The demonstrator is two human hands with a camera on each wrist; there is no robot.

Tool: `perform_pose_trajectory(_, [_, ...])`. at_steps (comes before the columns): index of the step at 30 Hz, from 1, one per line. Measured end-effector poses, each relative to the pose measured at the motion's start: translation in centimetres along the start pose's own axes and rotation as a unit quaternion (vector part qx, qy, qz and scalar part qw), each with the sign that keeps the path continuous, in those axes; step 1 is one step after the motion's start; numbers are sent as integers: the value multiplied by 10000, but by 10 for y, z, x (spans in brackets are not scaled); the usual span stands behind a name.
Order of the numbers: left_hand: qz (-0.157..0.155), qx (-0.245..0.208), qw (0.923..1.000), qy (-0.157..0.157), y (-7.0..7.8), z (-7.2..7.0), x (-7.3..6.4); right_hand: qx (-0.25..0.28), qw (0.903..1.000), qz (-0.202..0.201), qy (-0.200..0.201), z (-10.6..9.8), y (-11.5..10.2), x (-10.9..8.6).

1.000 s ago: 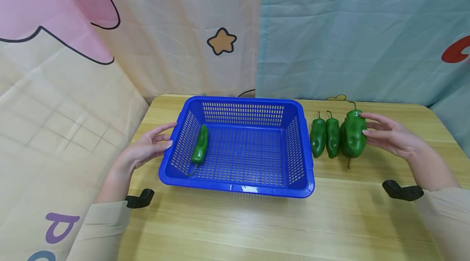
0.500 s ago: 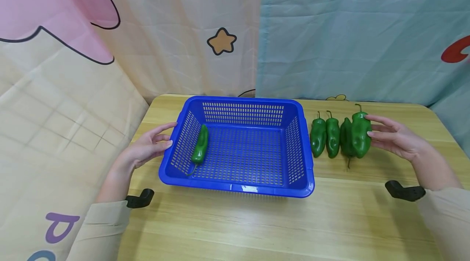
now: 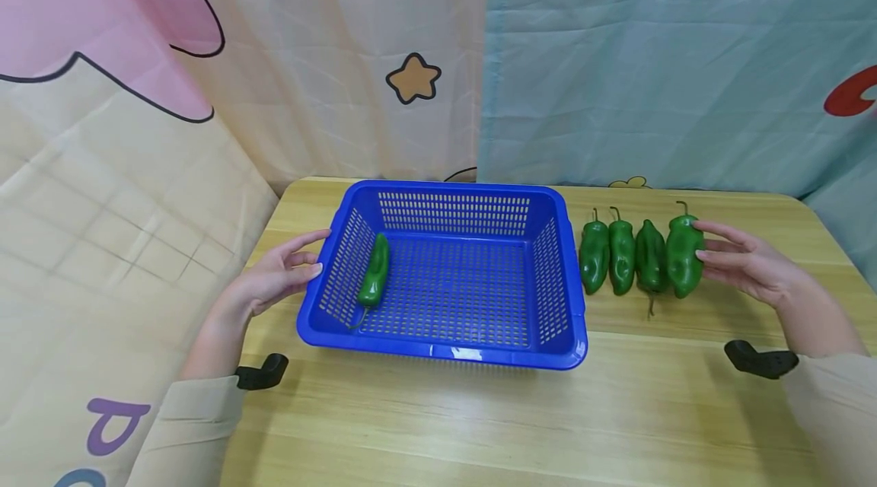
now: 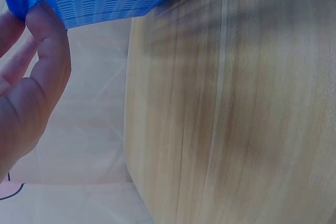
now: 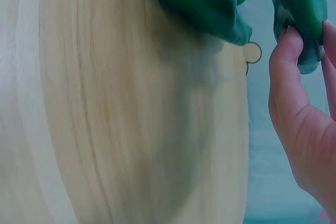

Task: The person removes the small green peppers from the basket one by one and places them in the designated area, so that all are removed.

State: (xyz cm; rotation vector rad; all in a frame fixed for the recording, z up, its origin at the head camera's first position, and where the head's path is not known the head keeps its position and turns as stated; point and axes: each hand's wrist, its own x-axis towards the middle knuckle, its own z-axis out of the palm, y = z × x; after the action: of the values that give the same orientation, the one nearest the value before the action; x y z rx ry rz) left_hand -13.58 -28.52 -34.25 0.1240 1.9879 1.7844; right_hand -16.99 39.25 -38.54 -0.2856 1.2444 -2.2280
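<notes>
In the head view, my left hand (image 3: pixel 282 272) pinches the left rim of a blue plastic basket (image 3: pixel 411 350) with thumb and fingers. One green pepper (image 3: pixel 374 274) lies inside, near the basket's left wall. At the right, my right hand (image 3: pixel 748 265) grips another green pepper (image 3: pixel 684 259) by its right side, stem pointing away. The right wrist view has this held pepper (image 5: pixel 302 3) between thumb and fingers, seemingly raised off the table. Left of it lie a stem-down pepper (image 3: pixel 650 255) and two peppers with stems at the back, a slim one (image 3: pixel 620 259) and one beside the basket (image 3: pixel 594 259).
The basket and peppers rest on a light wooden table (image 3: pixel 438 426). Printed curtains (image 3: pixel 582 76) hang behind its back edge and along the left side. Black camera mounts (image 3: pixel 263 373) sit at both wrists.
My right hand has moved right with its pepper, from in front of the stem-down pepper to beside it, which uncovers that one. My left hand and the basket stay in place.
</notes>
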Motion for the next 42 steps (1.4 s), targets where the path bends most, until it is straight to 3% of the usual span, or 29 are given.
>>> perform_pose_trajectory(10, [2, 12, 10000, 16, 0, 0, 0, 131, 9995, 9, 300, -9, 4, -6])
perform_pose_trajectory(25, [0, -41, 10000, 45, 1, 1, 0, -599, 9904, 330, 1200, -21, 10, -8])
perform_pose_trajectory(42, [10, 49, 10000, -12, -1, -1, 3, -919, 9828, 542, 1506, -25, 14, -2])
